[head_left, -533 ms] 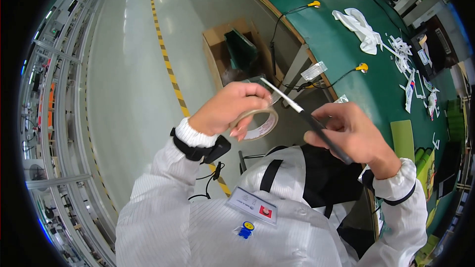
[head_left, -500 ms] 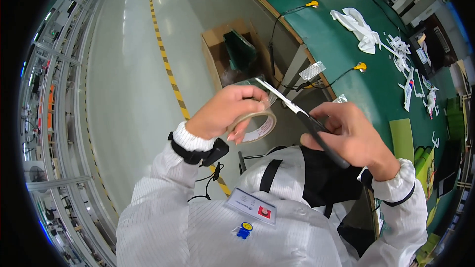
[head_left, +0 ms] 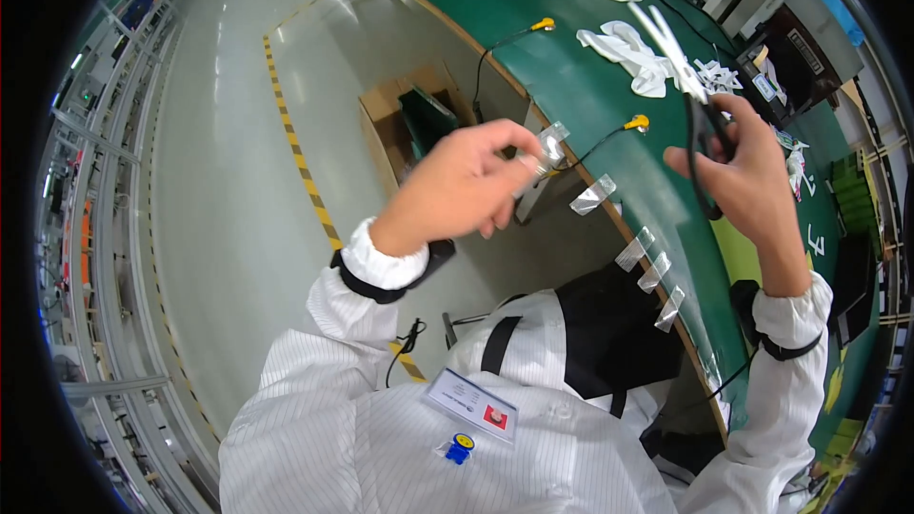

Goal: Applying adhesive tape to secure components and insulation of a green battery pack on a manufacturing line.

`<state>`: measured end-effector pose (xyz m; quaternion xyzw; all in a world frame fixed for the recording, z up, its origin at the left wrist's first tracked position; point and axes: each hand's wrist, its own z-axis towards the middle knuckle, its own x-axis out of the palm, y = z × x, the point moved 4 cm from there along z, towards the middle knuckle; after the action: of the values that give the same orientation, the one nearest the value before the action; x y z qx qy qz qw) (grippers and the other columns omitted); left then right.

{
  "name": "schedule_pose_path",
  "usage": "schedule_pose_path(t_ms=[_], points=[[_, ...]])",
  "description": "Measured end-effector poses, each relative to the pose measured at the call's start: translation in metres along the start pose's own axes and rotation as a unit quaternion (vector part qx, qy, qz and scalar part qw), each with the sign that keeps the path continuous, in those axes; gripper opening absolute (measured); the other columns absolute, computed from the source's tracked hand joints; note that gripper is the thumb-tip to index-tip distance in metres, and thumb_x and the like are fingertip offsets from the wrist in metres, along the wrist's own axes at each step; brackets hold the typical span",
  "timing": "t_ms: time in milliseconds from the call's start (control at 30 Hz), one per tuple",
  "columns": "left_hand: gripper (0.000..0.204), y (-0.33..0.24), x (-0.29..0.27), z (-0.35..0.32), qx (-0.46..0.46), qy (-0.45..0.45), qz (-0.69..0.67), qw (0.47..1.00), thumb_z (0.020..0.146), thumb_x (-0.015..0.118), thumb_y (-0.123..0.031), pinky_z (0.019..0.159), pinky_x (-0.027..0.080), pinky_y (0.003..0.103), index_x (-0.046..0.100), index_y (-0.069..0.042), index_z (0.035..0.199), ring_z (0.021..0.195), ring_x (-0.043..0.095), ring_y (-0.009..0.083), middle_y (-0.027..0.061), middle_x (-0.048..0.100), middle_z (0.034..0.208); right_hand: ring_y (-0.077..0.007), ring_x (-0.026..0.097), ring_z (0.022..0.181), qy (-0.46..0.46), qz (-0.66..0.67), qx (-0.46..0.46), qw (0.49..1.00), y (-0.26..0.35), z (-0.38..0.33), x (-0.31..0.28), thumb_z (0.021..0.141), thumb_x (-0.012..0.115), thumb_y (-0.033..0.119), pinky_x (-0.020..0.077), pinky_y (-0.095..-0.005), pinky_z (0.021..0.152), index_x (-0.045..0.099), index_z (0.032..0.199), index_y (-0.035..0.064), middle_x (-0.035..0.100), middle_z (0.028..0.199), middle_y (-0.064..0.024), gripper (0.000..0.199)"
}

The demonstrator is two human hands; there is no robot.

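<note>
My left hand (head_left: pixel 466 181) is closed, thumb and forefinger pinched at a piece of clear tape (head_left: pixel 536 168) beside the table edge; motion smears the fingertips. The tape roll does not show. A strip of clear tape (head_left: pixel 554 136) hangs at the edge just past these fingers. In my right hand (head_left: pixel 747 167) are black-handled scissors (head_left: pixel 678 62), raised over the green table, their pale blades slightly apart and pointing away from me. Nearer to me, more clear tape strips (head_left: pixel 592 195) stick along the table's edge.
White gloves (head_left: pixel 628 55), white scraps (head_left: pixel 716 76) and yellow-ended cables (head_left: pixel 636 123) lie on the green table (head_left: pixel 533 62). Below its left edge stands an open cardboard box (head_left: pixel 381 124). Yellow-black tape (head_left: pixel 297 148) marks the floor.
The scissors in my right hand have moved away from the left hand, rightward and up over the table. My left hand has shifted toward the table edge, and the tape roll has gone from sight.
</note>
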<state>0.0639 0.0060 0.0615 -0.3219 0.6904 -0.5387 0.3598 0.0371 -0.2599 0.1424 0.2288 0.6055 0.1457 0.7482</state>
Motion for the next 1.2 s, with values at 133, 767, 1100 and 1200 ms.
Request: schedule_pose_path(t_ms=[133,767,1100,1200], points=[[0.024,-0.001,-0.044,0.015,-0.016,-0.062,0.048,0.997,0.100,0.059,-0.025,0.046,0.041,0.024,0.063,-0.002,0.109,0.046,0.051,0.0070,-0.0001,0.056,0.058,-0.0198,0.061,0.070,-0.033,-0.035,-0.039,0.998,0.004,0.022,0.020,0.069,0.088,0.025,0.0490,-0.0345,0.067,0.062,0.123,-0.0020,0.064,0.079,-0.0097,0.065],[0.022,0.033,-0.029,0.090,-0.087,0.040,-0.070,0.993,0.097,0.058,-0.022,0.040,0.034,0.025,0.065,-0.001,0.099,0.040,0.044,0.0088,0.0009,0.052,0.054,-0.0345,0.070,0.094,0.071,-0.078,-0.020,0.994,0.034,0.087,0.107,0.060,0.094,0.050,0.0540,-0.0392,0.083,0.062,0.116,-0.0081,0.071,0.101,-0.0238,0.087],[0.032,0.042,-0.023,0.077,-0.083,0.026,-0.062,0.994,0.101,0.056,-0.027,0.042,0.036,0.025,0.068,0.002,0.110,0.040,0.044,0.0078,0.0012,0.054,0.054,-0.0355,0.071,0.093,0.076,-0.116,-0.002,0.990,0.028,0.087,0.118,0.061,0.095,0.048,0.0544,-0.0409,0.081,0.061,0.117,-0.0082,0.071,0.100,-0.0244,0.086],[0.035,0.055,-0.025,0.070,-0.078,0.024,-0.041,0.996,0.102,0.056,-0.030,0.042,0.036,0.025,0.068,0.001,0.113,0.039,0.044,0.0078,0.0003,0.053,0.052,-0.0359,0.071,0.093,0.067,-0.113,-0.023,0.991,0.029,0.087,0.121,0.061,0.095,0.047,0.0545,-0.0413,0.080,0.061,0.115,-0.0082,0.071,0.100,-0.0247,0.084]])
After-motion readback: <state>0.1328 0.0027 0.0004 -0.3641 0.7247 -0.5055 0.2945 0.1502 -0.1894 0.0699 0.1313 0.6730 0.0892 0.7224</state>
